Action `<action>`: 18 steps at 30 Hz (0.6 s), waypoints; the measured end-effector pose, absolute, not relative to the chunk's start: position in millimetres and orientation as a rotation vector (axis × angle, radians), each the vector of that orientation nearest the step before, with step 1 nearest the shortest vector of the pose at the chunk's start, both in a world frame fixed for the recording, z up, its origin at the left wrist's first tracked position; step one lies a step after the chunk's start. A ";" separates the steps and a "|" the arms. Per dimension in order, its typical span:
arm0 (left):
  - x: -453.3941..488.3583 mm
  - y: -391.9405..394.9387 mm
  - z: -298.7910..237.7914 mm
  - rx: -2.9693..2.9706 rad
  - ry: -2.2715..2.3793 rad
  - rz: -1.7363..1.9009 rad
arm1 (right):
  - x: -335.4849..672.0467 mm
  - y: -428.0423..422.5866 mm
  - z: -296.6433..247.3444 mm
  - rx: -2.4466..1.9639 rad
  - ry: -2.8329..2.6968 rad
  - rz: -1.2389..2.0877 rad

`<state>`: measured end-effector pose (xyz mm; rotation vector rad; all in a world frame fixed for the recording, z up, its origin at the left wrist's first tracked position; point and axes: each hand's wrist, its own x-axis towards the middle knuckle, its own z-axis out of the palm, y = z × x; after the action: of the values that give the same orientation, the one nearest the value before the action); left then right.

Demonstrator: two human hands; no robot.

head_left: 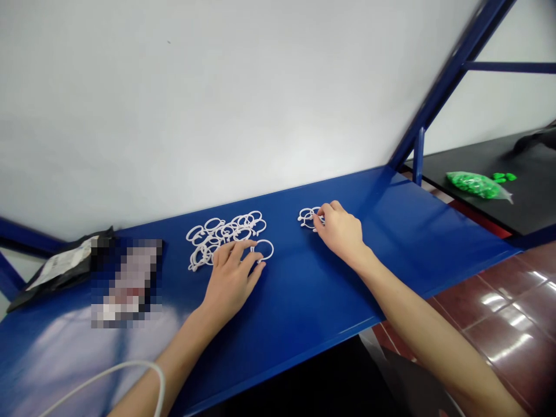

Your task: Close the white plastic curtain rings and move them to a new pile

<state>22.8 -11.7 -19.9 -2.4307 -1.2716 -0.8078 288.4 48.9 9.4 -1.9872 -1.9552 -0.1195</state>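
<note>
My left hand (232, 272) reaches over the front of a pile of white curtain rings (226, 233), open loops with small ball ends. Its fingers and thumb are closed on one white ring (273, 250) at the pile's right side. Farther right, my right hand (341, 229) is at a smaller group of the same rings (306, 214). The thumb and fingertips pinch together at the group's right edge, on a ring that they partly cover.
The rings lie on a blue table (278, 324) against a white wall. At left are a black plastic parcel (61, 263) and a blurred-out flat object (132, 278). A white cable (130, 364) crosses my left forearm. A bag of green pieces (475, 185) lies on a black table at right.
</note>
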 end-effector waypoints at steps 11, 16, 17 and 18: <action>29.5 -16.2 -21.2 -2.683 -1.204 -1.069 | 249.3 9.7 -3.1 -0.776 -2.238 0.728; 35.0 -22.7 -18.4 -2.769 -1.376 -1.221 | 242.7 5.2 -5.3 -0.830 -2.119 1.049; 35.6 -24.3 -17.2 -2.773 -1.430 -1.261 | 242.4 6.0 -4.9 -0.844 -2.062 1.123; 36.0 -25.7 -16.1 -2.771 -1.487 -1.302 | 242.0 7.0 -4.6 -0.852 -1.988 1.214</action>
<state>36.0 -25.7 -16.1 -2.7711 -1.4870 -1.3018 242.0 7.0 -4.6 -0.8525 -1.9876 1.2140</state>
